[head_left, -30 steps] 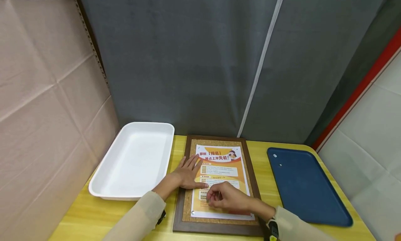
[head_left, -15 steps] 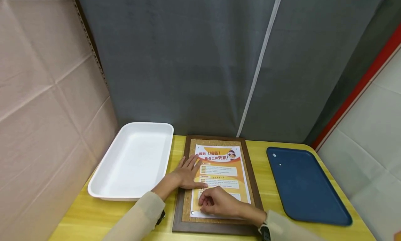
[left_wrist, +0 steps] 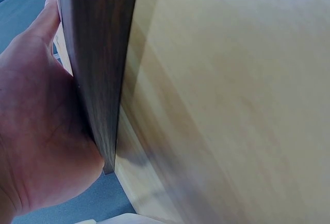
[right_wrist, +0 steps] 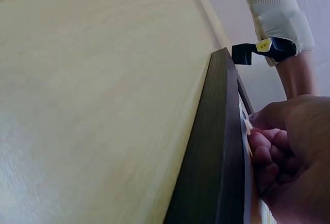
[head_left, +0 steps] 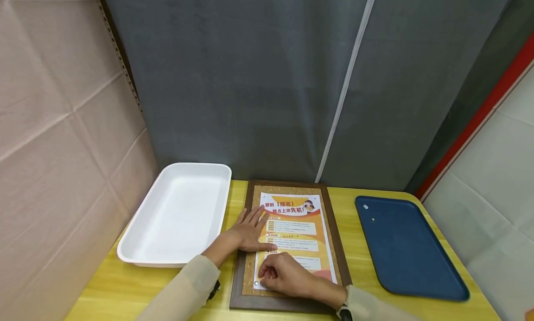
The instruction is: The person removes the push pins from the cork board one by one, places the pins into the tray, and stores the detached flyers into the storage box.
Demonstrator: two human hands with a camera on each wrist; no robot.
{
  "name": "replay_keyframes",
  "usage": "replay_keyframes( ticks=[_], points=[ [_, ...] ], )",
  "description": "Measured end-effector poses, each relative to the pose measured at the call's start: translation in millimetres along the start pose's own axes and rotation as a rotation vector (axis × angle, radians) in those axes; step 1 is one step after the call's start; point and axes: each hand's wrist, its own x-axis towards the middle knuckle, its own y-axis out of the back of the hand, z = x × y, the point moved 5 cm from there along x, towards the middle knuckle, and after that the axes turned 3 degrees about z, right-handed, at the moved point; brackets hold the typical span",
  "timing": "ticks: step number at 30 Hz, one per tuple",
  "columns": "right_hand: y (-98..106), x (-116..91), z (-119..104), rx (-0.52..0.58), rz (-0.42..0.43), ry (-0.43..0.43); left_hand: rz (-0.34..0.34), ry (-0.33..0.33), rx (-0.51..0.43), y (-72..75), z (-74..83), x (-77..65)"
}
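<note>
A printed orange and white poster [head_left: 292,247] lies on a cork board [head_left: 249,274] with a dark wooden frame [head_left: 288,305]. My left hand [head_left: 250,233] rests flat on the poster's left side, fingers spread. Its palm lies over the frame edge in the left wrist view. My right hand [head_left: 288,274] is over the poster's lower part, fingers curled. Its thumb tip is close beside a round grey thumbtack [head_left: 256,283] at the poster's lower left corner. No object shows between the curled fingers [right_wrist: 265,157] in the right wrist view. Small tacks also show at the poster's top corners.
A deep white tray [head_left: 125,247] stands to the left on the yellow wooden table [head_left: 102,284]. On the right lies a dark blue tray [head_left: 417,251] with two small tacks [head_left: 365,207] near its far left corner. A grey curtain [head_left: 250,80] hangs behind.
My right hand has moved left across the lower poster, up to the tack at its lower left corner. The left hand has stayed in place.
</note>
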Motion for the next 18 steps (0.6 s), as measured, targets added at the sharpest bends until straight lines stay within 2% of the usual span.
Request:
replay_keyframes(
  ticks=[4, 18],
  points=[
    [-1.3, 0.5, -1.9, -0.009, 0.018, -0.019, 0.003, 0.003, 0.002, 0.9, 0.9, -0.5],
    [-8.3, 2.0, -1.4, -0.047, 0.05, -0.007, -0.004, 0.005, -0.024, 4.0, 3.0, -2.7]
  ],
)
